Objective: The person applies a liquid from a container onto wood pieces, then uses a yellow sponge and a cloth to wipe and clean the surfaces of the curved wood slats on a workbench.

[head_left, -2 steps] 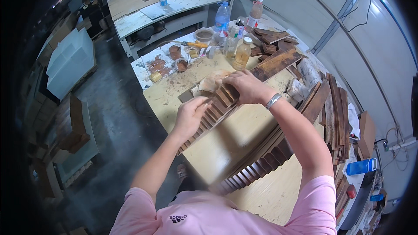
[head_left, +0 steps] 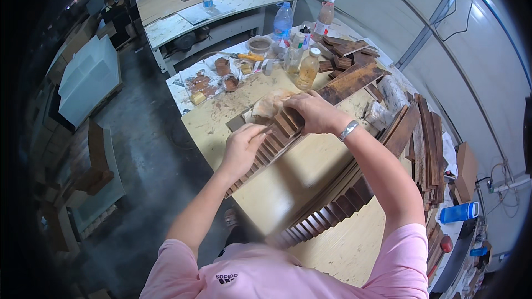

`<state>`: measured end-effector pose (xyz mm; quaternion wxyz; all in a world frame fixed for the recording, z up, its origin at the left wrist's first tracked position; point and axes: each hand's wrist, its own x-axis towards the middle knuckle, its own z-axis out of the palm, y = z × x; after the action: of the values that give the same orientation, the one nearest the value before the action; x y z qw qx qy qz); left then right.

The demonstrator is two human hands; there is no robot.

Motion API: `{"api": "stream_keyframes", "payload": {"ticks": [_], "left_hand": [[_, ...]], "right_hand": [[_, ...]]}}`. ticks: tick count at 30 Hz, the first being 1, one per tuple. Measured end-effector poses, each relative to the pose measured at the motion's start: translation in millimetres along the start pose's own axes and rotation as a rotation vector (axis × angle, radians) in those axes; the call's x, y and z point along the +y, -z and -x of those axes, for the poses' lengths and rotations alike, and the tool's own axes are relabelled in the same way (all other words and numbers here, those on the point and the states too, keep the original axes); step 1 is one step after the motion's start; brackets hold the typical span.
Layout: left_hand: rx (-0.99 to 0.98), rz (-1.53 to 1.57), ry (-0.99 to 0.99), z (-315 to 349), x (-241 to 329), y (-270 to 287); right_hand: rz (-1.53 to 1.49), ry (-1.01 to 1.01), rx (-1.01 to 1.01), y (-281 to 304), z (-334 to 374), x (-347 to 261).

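A slanting row of small brown wooden blocks [head_left: 267, 150] with gaps between them runs across the pale board on the bench. Over its far end curls my right hand [head_left: 316, 111], a silver bracelet on the wrist, fingers closed round the last blocks. Against the row's left side is my left hand [head_left: 242, 147], thumb and fingers pinched together; what is between the fingertips is too small to make out. A crumpled, stained cloth [head_left: 270, 103] lies just beyond both hands. Closer to my body stands a second row of darker blocks [head_left: 327, 217].
Beyond the hands are a jar of amber liquid [head_left: 307, 69], plastic bottles [head_left: 282, 20], a bowl [head_left: 259, 44] and small cups of brown paste [head_left: 230, 82]. Wooden offcuts [head_left: 354, 77] and stacked strips [head_left: 425, 144] lie to the right. Another table [head_left: 166, 8] stands farther back.
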<state>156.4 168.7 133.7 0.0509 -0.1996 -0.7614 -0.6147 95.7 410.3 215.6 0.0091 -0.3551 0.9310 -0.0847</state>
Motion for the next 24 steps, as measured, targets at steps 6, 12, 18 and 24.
{"api": "stream_keyframes", "payload": {"ticks": [6, 12, 18, 24], "left_hand": [[0.122, -0.228, -0.116, -5.1, 7.8, -6.5], [0.214, -0.198, -0.24, -12.4, 2.5, -18.8], [0.277, -0.339, -0.247, -20.9, 2.5, -25.6], [0.289, -0.393, -0.352, -10.3, -1.5, -40.4]], "right_hand": [[-0.029, 0.031, 0.02, -5.0, 2.0, -1.9], [-0.43, 0.046, -0.004, 6.7, -6.6, 9.4], [0.035, -0.323, -0.007, -16.2, -26.9, 25.3], [0.084, -0.421, 0.038, -22.7, -28.1, 19.6]]}}
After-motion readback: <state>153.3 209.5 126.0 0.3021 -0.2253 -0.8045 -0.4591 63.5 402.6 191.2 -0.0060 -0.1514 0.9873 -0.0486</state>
